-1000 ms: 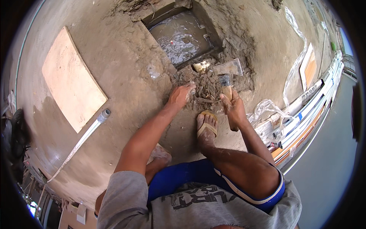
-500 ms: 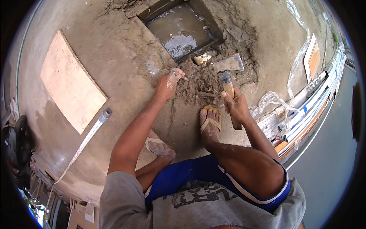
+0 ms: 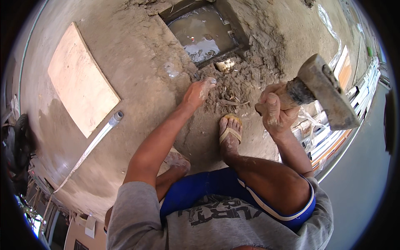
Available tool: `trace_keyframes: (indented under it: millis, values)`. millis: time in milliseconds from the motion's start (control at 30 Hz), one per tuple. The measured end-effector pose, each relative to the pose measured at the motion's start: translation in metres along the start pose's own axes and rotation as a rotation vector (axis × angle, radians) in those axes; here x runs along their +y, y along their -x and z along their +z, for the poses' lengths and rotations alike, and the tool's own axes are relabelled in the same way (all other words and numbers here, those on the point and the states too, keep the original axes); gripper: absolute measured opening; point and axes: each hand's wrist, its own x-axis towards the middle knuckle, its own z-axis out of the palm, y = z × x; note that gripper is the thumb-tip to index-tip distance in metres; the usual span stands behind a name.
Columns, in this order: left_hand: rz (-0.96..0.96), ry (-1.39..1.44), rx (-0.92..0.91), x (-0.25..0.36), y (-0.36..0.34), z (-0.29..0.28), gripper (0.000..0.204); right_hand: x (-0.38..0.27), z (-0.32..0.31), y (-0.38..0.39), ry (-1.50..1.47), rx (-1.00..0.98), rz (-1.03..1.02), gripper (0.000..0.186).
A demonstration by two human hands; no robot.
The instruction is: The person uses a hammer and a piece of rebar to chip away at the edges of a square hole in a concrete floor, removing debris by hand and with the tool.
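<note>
My right hand [image 3: 279,106] is closed round the short wooden handle of an axe [image 3: 327,93], raised close to the camera with its worn metal head at the right. My left hand [image 3: 198,93] is low over the broken, muddy ground, its fingers pinched round a short grey metal rod [image 3: 213,80]. Only the rod's upper end shows; the rest is hidden by the fingers. Just beyond that hand, a cream pipe end [image 3: 225,65] pokes out of the dug soil [image 3: 231,85] beside a square pit [image 3: 200,65] with murky water inside.
A pale board [image 3: 83,79] lies at the left, with a grey-ended white hose [image 3: 93,143] near it. Long wrapped panels [image 3: 354,108] and clear plastic are stacked at the right. My sandalled foot [image 3: 230,135] stands close to the dug soil.
My right hand has lifted the axe from low over the soil, up and to the right. My left hand stays low with the rod, shifted slightly right in the picture.
</note>
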Motion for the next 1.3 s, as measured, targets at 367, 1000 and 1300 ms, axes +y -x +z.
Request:
trace_keyframes:
  millis: [367,1000,1300]
  values:
    - [0.145,-0.095,0.010,-0.022,0.004,0.009,0.033,-0.034,-0.015,-0.007,0.174,-0.085,0.171,0.028]
    - [0.197,-0.069,-0.041,-0.028,-0.003,0.016,0.033,0.045,0.000,0.048,0.297,-0.308,0.074,0.028]
    - [0.101,-0.101,-0.006,-0.035,0.003,0.018,0.029,-0.016,-0.005,0.007,0.055,-0.147,0.169,0.037]
